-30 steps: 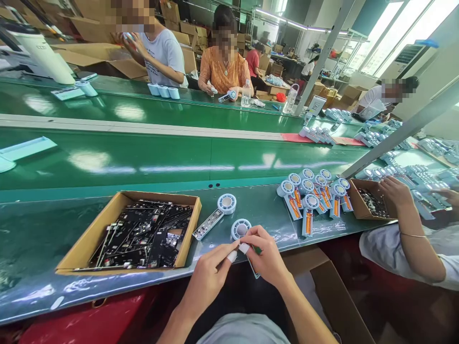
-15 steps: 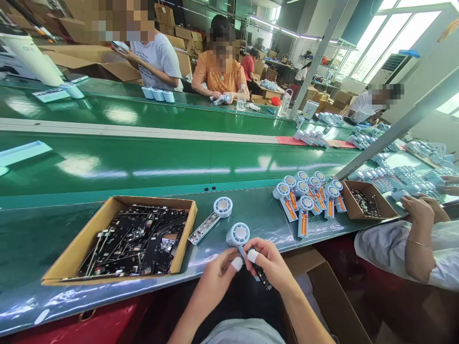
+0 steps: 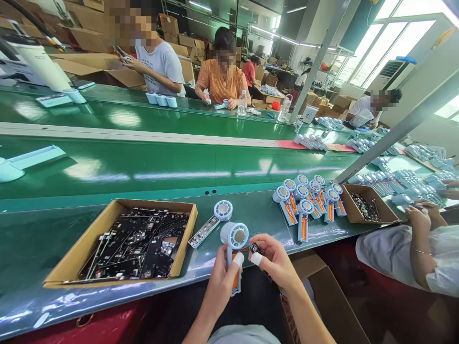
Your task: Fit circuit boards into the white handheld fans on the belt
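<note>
"Head view: what have your fingers got?"

"My left hand (image 3: 221,283) is wrapped round the handle of the fan shell (image 3: 235,235) and holds it upright. My right hand (image 3: 274,262) pinches a small black circuit board (image 3: 254,248) just beside its round head."

"What's changed?"

"A second ago the shell lay at the bench edge under both hands. Now it's lifted clear, with the board free beside it. Just beyond my fingers lies another shell (image 3: 211,223). Left of them is the cardboard box (image 3: 107,211) of boards, and off right a cluster of fans (image 3: 304,203)."
</note>
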A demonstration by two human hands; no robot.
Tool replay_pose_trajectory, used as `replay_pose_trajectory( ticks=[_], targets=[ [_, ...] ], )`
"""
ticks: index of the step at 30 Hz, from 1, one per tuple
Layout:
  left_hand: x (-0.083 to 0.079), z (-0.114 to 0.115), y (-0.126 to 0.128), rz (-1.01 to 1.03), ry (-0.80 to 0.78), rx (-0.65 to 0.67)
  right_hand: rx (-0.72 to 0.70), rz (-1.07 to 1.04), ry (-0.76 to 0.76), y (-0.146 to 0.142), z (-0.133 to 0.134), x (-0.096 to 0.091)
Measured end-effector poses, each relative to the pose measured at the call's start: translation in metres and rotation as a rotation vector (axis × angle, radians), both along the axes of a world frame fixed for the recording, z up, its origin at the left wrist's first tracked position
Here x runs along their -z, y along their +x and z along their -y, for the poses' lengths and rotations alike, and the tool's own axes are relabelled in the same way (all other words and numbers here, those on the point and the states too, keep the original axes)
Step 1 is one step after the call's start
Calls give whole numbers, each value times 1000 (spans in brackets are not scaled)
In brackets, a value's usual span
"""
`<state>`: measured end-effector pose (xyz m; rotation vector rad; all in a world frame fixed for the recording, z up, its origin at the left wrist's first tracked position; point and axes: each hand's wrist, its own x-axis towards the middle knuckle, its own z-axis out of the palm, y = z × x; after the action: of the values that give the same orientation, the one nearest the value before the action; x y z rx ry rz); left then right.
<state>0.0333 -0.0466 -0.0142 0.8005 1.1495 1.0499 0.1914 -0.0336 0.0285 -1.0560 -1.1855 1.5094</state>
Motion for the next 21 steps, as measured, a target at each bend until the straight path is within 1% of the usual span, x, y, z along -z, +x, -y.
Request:
replay_pose_trajectory(
  ticks=[2,5,7,9,10,11,13,15,17,19,21],
  targets=[
    [3,-1,0,-107,66,-17,22,90,37,2,2,-1],
    [2,-4,-1,-179,101,-29,45,293,97,2,5,-1],
    [-1,-5,-2,-227,111,-22,110,503,156,0,7,0],
    [-4,-6,-3,-295,127,-10,155,762,231,-1,8,-3],
    [-6,-6,-4,-329,140,-7,142,900,262,0,9,-5],
    [-8,-7,-5,-357,154,-8,94,1030,282,1,8,-9],
    [-10,-7,-7,-383,175,-4,-75,1216,303,4,8,-20],
    [-13,-7,-9,-368,174,35,-252,1254,335,8,6,-32],
    [-15,-7,-11,-318,154,98,-399,1178,381,10,4,-40],
    [-17,-6,-12,-242,130,135,-489,1073,411,9,2,-43],
    [-18,-4,-12,-143,98,126,-527,935,409,5,1,-39]
  ],
)
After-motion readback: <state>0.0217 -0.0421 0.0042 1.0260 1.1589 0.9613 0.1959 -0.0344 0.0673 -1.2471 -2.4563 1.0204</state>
